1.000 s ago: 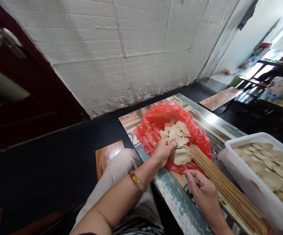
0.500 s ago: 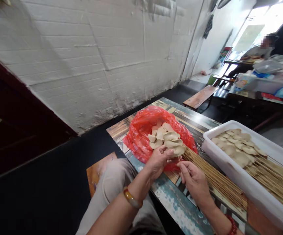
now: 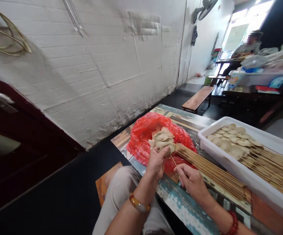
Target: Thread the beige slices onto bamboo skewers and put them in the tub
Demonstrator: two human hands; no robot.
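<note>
My left hand (image 3: 156, 160) is closed on a thin, beige food slice (image 3: 171, 148), thumb on top, at the near edge of a red plastic bag (image 3: 141, 135). More beige slices (image 3: 164, 134) lie in the bag's open mouth. My right hand (image 3: 192, 180) pinches a thin bamboo skewer (image 3: 173, 159), which slants up to the slice in my left hand. How far its tip goes into the slice is hidden. A bundle of bamboo skewers (image 3: 208, 169) lies on the table just beyond my right hand.
At the right stands a white plastic tub (image 3: 206, 135) with skewered beige slices (image 3: 231, 138). All this rests on a patterned table (image 3: 178, 199). Beyond are a wooden bench (image 3: 198, 99), a cluttered table and a seated person (image 3: 247, 47). A white wall (image 3: 102, 71) runs along the left.
My right hand has drawn back from my left, so more of the skewer shows between them. The camera view has tilted up and turned slightly.
</note>
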